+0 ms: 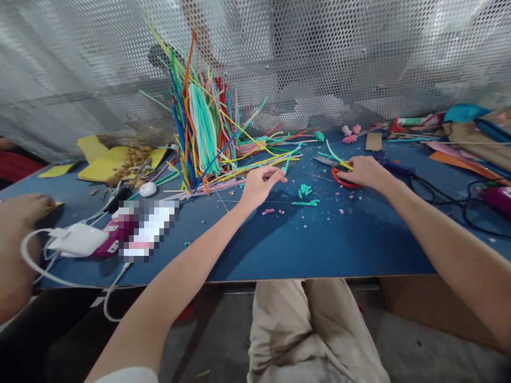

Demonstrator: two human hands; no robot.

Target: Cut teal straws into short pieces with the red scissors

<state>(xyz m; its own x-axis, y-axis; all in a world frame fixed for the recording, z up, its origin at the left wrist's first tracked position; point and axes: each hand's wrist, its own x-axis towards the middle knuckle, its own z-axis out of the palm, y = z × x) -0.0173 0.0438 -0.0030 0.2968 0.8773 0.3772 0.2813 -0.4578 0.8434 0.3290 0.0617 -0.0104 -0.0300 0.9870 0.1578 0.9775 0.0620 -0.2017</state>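
Head: left hand (259,185) pinches teal stem (289,160) in its fingers (275,173), stem pointing 1 o'clock. Right hand (365,173) at scissors (344,184), 3 o'clock from left; can't tell if gripping. Stem bundle (203,130) on surface (299,250), left hand's 10 o'clock.

Left of the red-handled scissors (343,182), we pinch a turquoise stem (288,159) in our left hand (259,185), with our right hand (365,171) beside their handles.
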